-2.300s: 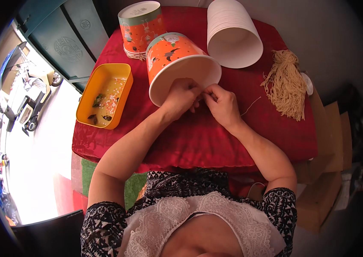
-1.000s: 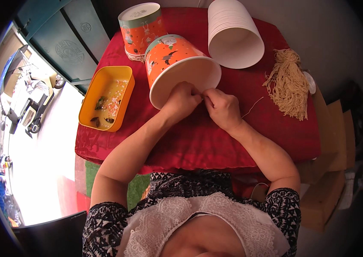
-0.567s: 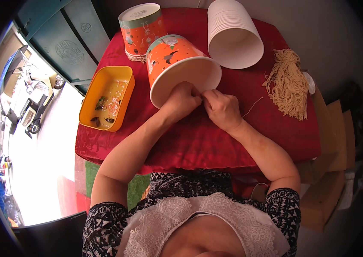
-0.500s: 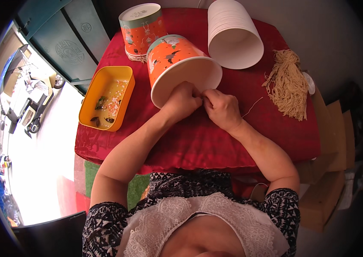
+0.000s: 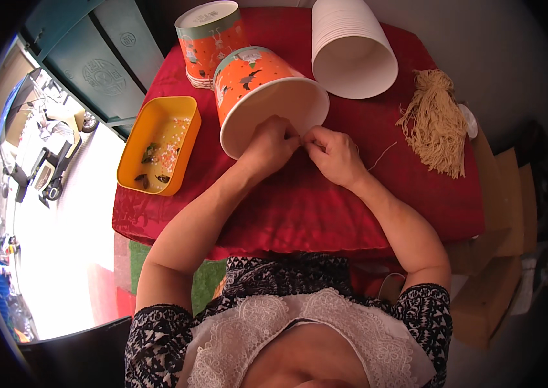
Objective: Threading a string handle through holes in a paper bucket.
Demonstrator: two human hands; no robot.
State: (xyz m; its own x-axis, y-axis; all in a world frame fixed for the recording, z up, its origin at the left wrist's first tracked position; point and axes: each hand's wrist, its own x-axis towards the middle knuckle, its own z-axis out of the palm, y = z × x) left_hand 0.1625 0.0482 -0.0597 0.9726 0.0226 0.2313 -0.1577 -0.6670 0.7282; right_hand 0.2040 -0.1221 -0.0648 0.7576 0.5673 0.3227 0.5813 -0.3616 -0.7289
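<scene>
Your left hand and right hand are pinched shut on the rim of the orange printed paper bucket, tipped on its side on the red-clothed worktop so its mouth faces you. A thin thread trails right; beyond lie the beige string bundle, yellow plastic tray and white bucket stack.

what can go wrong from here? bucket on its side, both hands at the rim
1. The orange paper bucket lies on its side; only the left hand and right hand at its rim steady it, so it may roll.
2. The thin string by the right hand could slip from the fingers.
</scene>
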